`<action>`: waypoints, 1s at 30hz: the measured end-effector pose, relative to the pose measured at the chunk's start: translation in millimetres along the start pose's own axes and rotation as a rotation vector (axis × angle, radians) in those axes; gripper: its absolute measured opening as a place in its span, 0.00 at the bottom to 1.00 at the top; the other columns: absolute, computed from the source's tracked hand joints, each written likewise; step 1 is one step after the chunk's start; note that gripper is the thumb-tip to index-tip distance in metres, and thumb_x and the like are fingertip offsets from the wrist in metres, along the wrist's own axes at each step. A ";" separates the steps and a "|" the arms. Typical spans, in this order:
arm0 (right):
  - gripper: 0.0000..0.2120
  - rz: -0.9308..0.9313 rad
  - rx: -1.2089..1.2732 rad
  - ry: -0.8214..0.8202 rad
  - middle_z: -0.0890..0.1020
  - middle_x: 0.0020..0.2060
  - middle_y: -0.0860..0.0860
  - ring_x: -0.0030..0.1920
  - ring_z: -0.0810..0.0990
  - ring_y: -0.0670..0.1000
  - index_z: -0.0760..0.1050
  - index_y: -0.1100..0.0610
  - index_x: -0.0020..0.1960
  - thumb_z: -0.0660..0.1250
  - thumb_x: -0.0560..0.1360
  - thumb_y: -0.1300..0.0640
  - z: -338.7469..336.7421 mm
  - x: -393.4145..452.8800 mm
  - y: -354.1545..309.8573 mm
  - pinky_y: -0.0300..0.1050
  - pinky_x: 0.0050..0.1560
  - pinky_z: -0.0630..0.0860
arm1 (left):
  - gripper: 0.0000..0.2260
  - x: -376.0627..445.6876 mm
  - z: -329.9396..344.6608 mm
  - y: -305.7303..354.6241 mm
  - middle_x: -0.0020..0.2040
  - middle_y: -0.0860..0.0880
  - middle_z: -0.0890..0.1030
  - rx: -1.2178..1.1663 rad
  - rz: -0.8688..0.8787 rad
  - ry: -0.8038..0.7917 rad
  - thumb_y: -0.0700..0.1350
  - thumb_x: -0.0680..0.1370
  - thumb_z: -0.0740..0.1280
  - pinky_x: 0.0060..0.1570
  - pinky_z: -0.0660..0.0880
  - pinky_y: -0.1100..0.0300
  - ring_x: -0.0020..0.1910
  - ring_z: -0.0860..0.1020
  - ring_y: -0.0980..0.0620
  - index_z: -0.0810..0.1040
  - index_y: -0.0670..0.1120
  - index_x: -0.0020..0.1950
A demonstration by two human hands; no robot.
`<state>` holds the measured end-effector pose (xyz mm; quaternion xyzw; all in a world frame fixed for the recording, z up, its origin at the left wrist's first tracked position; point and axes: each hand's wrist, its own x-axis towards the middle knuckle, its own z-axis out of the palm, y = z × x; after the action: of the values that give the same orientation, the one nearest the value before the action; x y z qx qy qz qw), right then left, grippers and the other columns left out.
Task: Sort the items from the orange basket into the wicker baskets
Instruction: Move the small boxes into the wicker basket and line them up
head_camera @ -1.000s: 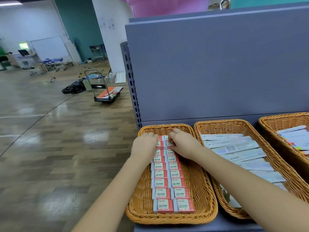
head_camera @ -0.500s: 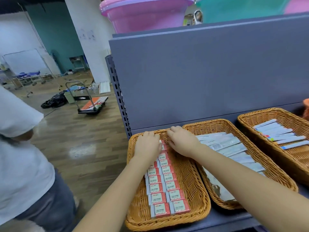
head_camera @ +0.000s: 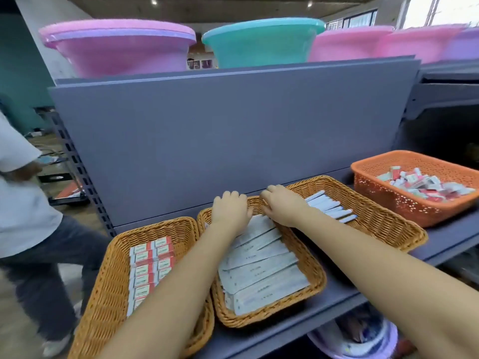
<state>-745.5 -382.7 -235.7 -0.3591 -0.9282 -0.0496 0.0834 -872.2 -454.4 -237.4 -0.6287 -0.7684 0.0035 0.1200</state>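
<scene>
Three wicker baskets stand in a row on a grey shelf. The left wicker basket (head_camera: pixel 108 281) holds two rows of red and white eraser boxes (head_camera: pixel 151 265). The middle wicker basket (head_camera: pixel 316 270) holds long white packets (head_camera: pixel 259 270). My left hand (head_camera: pixel 230 211) and my right hand (head_camera: pixel 282 206) lie palm down on the far end of those packets, with the fingers curled and the tips hidden. The right wicker basket (head_camera: pixel 388 224) holds narrow white strips (head_camera: pixel 329 207). At the far right, the orange basket (head_camera: pixel 404 203) contains several small mixed red and white items (head_camera: pixel 425 186).
A grey back panel (head_camera: pixel 233 130) rises behind the baskets. Pink and teal plastic basins (head_camera: pixel 261 42) sit on top of it. A person in a white shirt (head_camera: pixel 23 203) stands close at the left. A plastic tub (head_camera: pixel 357 338) sits under the shelf.
Both hands have moved from the eraser basket to the far end of the middle basket. The view has swung right and up, and the orange basket and the basins now show.
</scene>
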 end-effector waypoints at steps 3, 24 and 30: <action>0.16 0.039 -0.024 -0.008 0.74 0.58 0.58 0.61 0.71 0.58 0.71 0.60 0.61 0.56 0.80 0.52 -5.0 -20.3 62.6 0.50 0.59 0.68 | 0.18 20.4 -7.6 58.4 0.62 0.45 0.74 -0.035 0.011 0.021 0.53 0.82 0.54 0.58 0.68 0.51 0.63 0.70 0.45 0.72 0.44 0.64; 0.17 0.465 0.025 -0.079 0.73 0.62 0.57 0.63 0.71 0.58 0.70 0.58 0.65 0.59 0.78 0.54 -6.0 -103.8 385.9 0.48 0.61 0.68 | 0.19 192.0 -38.0 340.6 0.63 0.43 0.75 -0.110 0.307 0.037 0.53 0.81 0.56 0.55 0.70 0.51 0.62 0.72 0.43 0.74 0.42 0.63; 0.19 0.493 0.030 -0.155 0.73 0.64 0.55 0.64 0.71 0.56 0.69 0.57 0.67 0.59 0.77 0.56 -2.6 -92.7 424.9 0.48 0.62 0.68 | 0.16 226.3 -21.2 374.5 0.61 0.43 0.76 -0.164 0.348 -0.135 0.52 0.80 0.58 0.47 0.70 0.53 0.59 0.74 0.43 0.75 0.43 0.62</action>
<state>-390.9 -130.9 -237.0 -0.5759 -0.8169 0.0136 0.0269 -547.6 -160.2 -234.5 -0.7578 -0.6523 0.0035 0.0140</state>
